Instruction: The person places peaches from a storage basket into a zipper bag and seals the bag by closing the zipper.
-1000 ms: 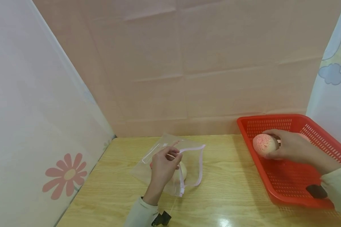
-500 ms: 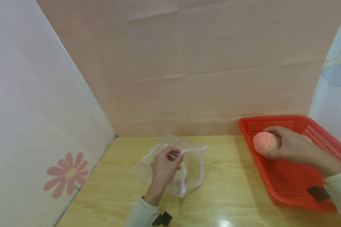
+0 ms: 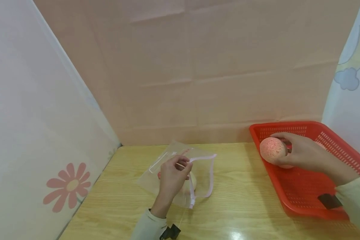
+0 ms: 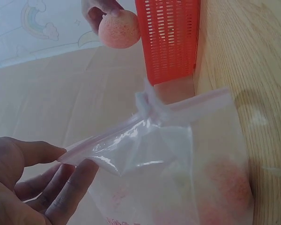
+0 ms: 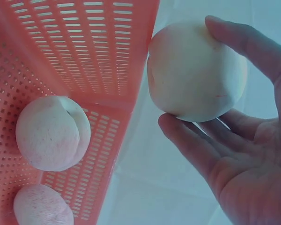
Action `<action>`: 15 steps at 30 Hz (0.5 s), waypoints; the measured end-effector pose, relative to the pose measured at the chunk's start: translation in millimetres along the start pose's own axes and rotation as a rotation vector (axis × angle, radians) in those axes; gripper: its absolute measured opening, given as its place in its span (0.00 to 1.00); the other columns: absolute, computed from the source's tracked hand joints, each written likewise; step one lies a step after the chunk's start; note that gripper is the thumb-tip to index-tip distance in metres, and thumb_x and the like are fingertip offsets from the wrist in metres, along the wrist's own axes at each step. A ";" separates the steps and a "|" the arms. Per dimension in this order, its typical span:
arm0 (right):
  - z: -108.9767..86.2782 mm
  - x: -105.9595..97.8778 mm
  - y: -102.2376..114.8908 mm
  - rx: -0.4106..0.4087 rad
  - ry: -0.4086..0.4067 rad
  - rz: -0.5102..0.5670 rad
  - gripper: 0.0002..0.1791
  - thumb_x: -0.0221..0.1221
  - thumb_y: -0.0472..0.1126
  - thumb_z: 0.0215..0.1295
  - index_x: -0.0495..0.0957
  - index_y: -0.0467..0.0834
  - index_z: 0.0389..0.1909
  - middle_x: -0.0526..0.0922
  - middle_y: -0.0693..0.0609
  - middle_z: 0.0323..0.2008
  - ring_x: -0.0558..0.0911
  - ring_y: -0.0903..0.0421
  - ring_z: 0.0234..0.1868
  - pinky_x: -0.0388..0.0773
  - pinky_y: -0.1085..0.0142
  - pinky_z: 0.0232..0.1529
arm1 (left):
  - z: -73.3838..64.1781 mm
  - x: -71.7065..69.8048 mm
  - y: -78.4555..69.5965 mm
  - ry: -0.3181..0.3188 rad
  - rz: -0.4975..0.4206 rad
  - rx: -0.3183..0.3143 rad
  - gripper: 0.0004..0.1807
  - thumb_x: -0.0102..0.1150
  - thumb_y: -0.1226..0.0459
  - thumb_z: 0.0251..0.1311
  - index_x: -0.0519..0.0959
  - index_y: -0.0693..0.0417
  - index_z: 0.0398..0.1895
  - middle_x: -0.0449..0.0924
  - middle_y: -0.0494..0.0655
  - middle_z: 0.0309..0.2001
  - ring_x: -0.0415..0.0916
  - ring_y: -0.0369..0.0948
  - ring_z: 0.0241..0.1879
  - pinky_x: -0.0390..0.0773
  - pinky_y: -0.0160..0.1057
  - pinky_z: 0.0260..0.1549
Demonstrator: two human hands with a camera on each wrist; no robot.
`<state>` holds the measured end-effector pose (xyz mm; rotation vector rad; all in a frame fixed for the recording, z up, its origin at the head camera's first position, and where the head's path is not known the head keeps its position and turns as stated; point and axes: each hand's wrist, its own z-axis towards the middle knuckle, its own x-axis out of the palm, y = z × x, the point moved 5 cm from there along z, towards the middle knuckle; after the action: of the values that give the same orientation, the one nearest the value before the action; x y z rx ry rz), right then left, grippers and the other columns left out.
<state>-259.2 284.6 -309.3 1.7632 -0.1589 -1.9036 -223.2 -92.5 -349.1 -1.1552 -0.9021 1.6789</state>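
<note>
My left hand pinches the edge of a clear zip bag between thumb and fingers, and the bag's pink-edged mouth hangs partly apart toward the right. Through the plastic, pinkish round fruit shows blurred in the left wrist view. My right hand holds a pink and cream peach by its sides, thumb on one side and fingers on the other. That peach is up at the left rim of the red basket. In the right wrist view, two more peaches, one whole peach and another peach, lie in the basket.
The wooden table carries the bag at its middle and the basket at its right. A beige cloth wall stands behind, with a flowered white sheet at left and a patterned sheet at right.
My right hand has lifted the peach slightly and carried it left, toward the basket's left rim. My left hand keeps its pinch on the bag in nearly the same place.
</note>
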 end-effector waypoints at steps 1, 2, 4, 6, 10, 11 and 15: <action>-0.6 0.3 0.9 0.007 0.006 -0.003 0.48 0.77 0.57 0.45 0.69 0.41 0.65 0.81 0.38 0.54 0.80 0.40 0.50 0.79 0.59 0.36 | -0.2 0.9 0.2 0.001 0.005 -0.002 0.05 0.70 0.68 0.56 0.83 0.59 0.34 0.84 0.54 0.29 0.81 0.38 0.20 0.84 0.32 0.19; -1.3 0.3 2.2 0.010 0.009 -0.005 0.48 0.76 0.58 0.46 0.69 0.41 0.65 0.81 0.37 0.54 0.80 0.40 0.50 0.79 0.60 0.35 | -0.7 1.9 0.1 0.003 0.006 -0.004 0.05 0.70 0.68 0.56 0.83 0.58 0.34 0.84 0.53 0.29 0.81 0.37 0.20 0.84 0.32 0.19; -2.0 0.4 5.6 0.015 0.020 0.001 0.48 0.76 0.59 0.46 0.69 0.42 0.66 0.81 0.37 0.55 0.80 0.41 0.49 0.78 0.61 0.34 | -1.3 3.4 -0.4 0.006 0.013 -0.005 0.05 0.69 0.68 0.57 0.83 0.58 0.34 0.84 0.53 0.29 0.81 0.36 0.20 0.84 0.32 0.19; -2.0 0.3 10.2 0.016 0.031 0.016 0.49 0.75 0.60 0.47 0.68 0.43 0.67 0.80 0.37 0.56 0.80 0.43 0.49 0.78 0.62 0.32 | -1.8 3.9 -1.3 0.007 0.019 -0.002 0.04 0.69 0.67 0.57 0.84 0.57 0.34 0.84 0.52 0.29 0.80 0.35 0.20 0.84 0.31 0.19; -1.1 -0.8 19.4 0.015 0.047 0.043 0.50 0.74 0.61 0.48 0.66 0.44 0.69 0.79 0.37 0.58 0.79 0.44 0.50 0.79 0.63 0.32 | -1.6 2.9 -2.6 -0.006 0.032 0.003 0.04 0.69 0.67 0.58 0.83 0.57 0.34 0.84 0.52 0.29 0.80 0.35 0.20 0.83 0.31 0.19; -1.2 -1.2 21.2 0.016 0.047 0.042 0.50 0.74 0.61 0.48 0.66 0.44 0.69 0.78 0.37 0.58 0.79 0.44 0.50 0.79 0.63 0.32 | -1.5 2.5 -2.9 -0.009 0.036 0.003 0.04 0.68 0.67 0.58 0.83 0.57 0.34 0.84 0.52 0.29 0.80 0.35 0.20 0.83 0.31 0.19; -4.0 1.0 28.4 0.009 0.054 0.057 0.50 0.74 0.60 0.48 0.66 0.43 0.69 0.78 0.37 0.59 0.80 0.40 0.52 0.80 0.63 0.32 | -1.8 1.1 -3.4 -0.012 0.040 0.014 0.04 0.69 0.67 0.58 0.83 0.57 0.34 0.83 0.52 0.29 0.80 0.35 0.20 0.83 0.31 0.19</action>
<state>-246.8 261.1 -298.5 1.7947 -0.1968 -1.8164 -220.8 -90.2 -347.0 -1.1616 -0.8791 1.7234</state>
